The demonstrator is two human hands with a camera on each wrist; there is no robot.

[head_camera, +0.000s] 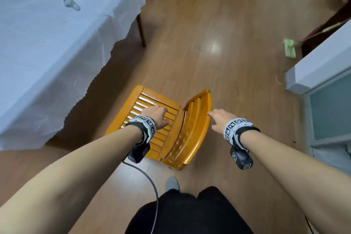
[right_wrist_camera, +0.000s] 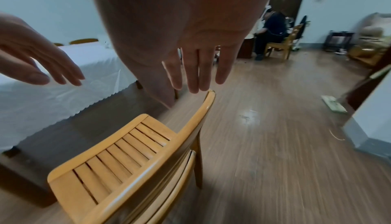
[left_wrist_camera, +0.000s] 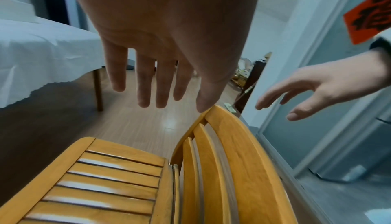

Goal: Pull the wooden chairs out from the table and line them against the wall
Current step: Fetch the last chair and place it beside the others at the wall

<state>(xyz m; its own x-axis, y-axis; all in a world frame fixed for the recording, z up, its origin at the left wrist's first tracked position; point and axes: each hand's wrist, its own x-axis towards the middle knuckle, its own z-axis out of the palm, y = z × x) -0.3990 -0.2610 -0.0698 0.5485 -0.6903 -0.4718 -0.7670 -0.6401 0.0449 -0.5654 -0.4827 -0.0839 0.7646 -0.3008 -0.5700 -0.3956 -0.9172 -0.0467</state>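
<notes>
Chair (head_camera: 159, 119) of yellow-orange wood is seen standing on the wooden floor (head_camera: 237, 62), pulled clear of the tabletop (head_camera: 47, 53) and set apart from its draped edge. Its slatted seat (left_wrist_camera: 110, 185) is turned toward the tabletop, and its curved slatted backrest (left_wrist_camera: 239, 169) is turned toward the white wall (head_camera: 322, 59) and the frosted glass door (head_camera: 330, 108) beside it. The left hand (head_camera: 158, 117) is held above the seat with fingers (left_wrist_camera: 143, 83) straight and spread, nothing being grasped. The right hand (head_camera: 220, 119) is held just past the top rail of the backrest, fingers (right_wrist_camera: 203, 70) extended and released; no contact with the rail can be made out. The tabletop is covered by a white cloth (right_wrist_camera: 63, 90) with a scalloped hem, and one of its dark legs (head_camera: 141, 30) is shown near its corner. A green object (head_camera: 289, 50) is seen lying on the floor near the wall. Another person seated on a wooden chair (right_wrist_camera: 283, 43) is shown at the far end of the room.
</notes>
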